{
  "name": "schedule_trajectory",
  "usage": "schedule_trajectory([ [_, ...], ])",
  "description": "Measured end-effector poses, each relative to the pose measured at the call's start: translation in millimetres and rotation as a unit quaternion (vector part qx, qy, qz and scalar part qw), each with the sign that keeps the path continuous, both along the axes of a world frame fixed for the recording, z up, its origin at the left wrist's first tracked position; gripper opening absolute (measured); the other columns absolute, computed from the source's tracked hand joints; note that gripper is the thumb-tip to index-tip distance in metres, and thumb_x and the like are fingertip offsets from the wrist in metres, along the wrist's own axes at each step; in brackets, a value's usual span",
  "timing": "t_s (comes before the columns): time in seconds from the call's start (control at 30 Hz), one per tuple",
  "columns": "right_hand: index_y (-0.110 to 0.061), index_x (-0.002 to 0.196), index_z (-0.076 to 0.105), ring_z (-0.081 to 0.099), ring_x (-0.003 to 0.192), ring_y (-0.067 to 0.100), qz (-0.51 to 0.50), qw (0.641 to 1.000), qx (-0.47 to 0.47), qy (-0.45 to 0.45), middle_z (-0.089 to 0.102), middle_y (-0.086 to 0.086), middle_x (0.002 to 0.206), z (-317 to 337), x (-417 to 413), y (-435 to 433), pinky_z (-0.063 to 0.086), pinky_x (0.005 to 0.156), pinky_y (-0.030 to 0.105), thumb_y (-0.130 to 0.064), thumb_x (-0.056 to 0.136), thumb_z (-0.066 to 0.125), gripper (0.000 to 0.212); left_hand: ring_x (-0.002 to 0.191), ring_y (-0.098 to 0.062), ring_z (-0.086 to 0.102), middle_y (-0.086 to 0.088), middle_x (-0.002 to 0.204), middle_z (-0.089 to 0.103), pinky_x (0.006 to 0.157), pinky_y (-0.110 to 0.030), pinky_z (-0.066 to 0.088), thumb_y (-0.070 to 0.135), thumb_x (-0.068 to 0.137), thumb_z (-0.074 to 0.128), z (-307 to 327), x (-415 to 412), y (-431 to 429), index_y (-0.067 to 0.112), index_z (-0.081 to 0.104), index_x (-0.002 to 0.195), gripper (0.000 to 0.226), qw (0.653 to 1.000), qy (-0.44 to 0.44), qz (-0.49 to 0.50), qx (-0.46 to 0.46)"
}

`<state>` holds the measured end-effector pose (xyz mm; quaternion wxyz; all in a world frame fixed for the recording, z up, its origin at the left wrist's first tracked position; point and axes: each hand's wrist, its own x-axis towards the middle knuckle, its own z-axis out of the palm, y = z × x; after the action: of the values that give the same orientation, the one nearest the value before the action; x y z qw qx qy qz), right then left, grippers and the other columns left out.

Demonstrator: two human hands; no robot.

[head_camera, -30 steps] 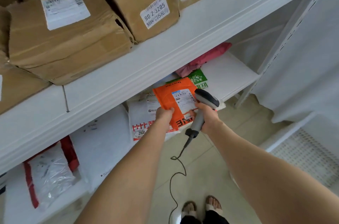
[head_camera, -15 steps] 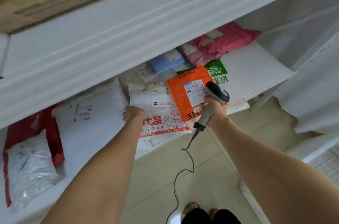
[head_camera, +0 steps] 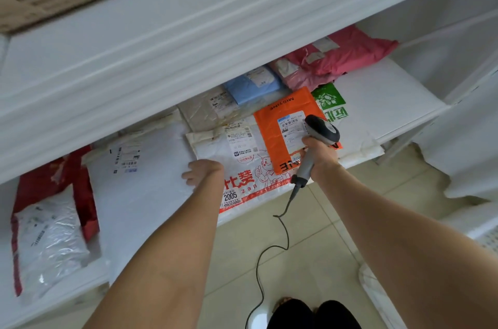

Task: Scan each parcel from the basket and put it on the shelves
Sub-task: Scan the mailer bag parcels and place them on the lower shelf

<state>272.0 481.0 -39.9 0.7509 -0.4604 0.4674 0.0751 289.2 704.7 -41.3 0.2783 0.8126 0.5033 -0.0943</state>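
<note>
From the head camera I see one shelf over another. The orange parcel (head_camera: 269,140) lies flat on the lower shelf (head_camera: 377,102), close to its front edge. It sits partly on a white parcel with red print (head_camera: 242,164), and a green parcel (head_camera: 330,99) peeks out behind it.

The right hand (head_camera: 319,156) has its fingers wrapped round the grip of the scanner (head_camera: 322,130). The scanner's head hangs right over the white label on the orange parcel. Its cable (head_camera: 269,248) drops down to the floor.

The left hand (head_camera: 204,172) is at the front edge of the shelf, where the printed parcel meets a big white parcel (head_camera: 142,180). Its fingers are bent under, and it may be touching one of them. I cannot tell if they pinch an edge, because the wrist hides them.

I think the orange parcel is already put in its place — this looks like the scan step for it. No hand holds the parcel.

The basket is not in view. So the next move, I think, calls for pulling both hands back from the shelf, keeping the cable off the parcels' corners, and turning to find the basket for another parcel.
</note>
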Motion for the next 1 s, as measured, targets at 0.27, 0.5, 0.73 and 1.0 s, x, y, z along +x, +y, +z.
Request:
schedule_trajectory([
  [0.27,-0.012,0.109,0.061,0.059,0.089,0.029,0.075,0.995,-0.059,0.032,0.063,0.008,0.091,6,-1,-5,0.051,0.094,0.047,-0.019,0.080,0.072,0.031,0.133,-0.031,0.030,-0.013,0.146,0.027,0.105,-0.038,0.035,0.013,0.091,0.057,9,6,-46,0.022,0.042,0.142,0.054,0.943,-0.010,-0.332,0.035],
  [0.5,-0.011,0.117,0.059,0.057,0.098,0.030,0.078,0.996,-0.030,0.031,0.058,0.006,0.095,21,-10,-6,0.048,0.094,0.046,-0.018,0.082,0.071,0.038,0.130,-0.032,0.035,-0.017,0.143,0.033,0.100,-0.040,0.040,0.017,0.092,0.056,25,4,-67,0.013,0.044,0.140,0.049,0.931,0.032,-0.364,0.004],
  [0.73,-0.009,0.095,0.059,0.049,0.065,0.018,0.029,0.998,0.053,0.018,0.049,0.007,0.075,79,-35,-20,0.041,0.061,0.030,-0.011,0.087,0.061,0.008,0.104,-0.021,0.058,-0.001,0.107,0.065,0.087,-0.032,0.045,0.032,0.093,0.060,81,-18,-110,0.012,0.063,0.118,0.032,0.872,0.025,-0.410,-0.266],
  [1.0,-0.004,0.096,0.051,0.051,0.075,0.027,-0.078,0.996,0.041,-0.013,0.051,0.014,0.085,129,-55,-86,0.042,0.068,0.036,0.007,0.084,0.047,0.017,0.102,-0.015,0.066,-0.005,0.106,0.071,0.086,-0.028,0.049,0.043,0.090,0.061,122,-40,-186,0.013,0.065,0.110,0.036,0.764,0.171,-0.462,-0.417],
])
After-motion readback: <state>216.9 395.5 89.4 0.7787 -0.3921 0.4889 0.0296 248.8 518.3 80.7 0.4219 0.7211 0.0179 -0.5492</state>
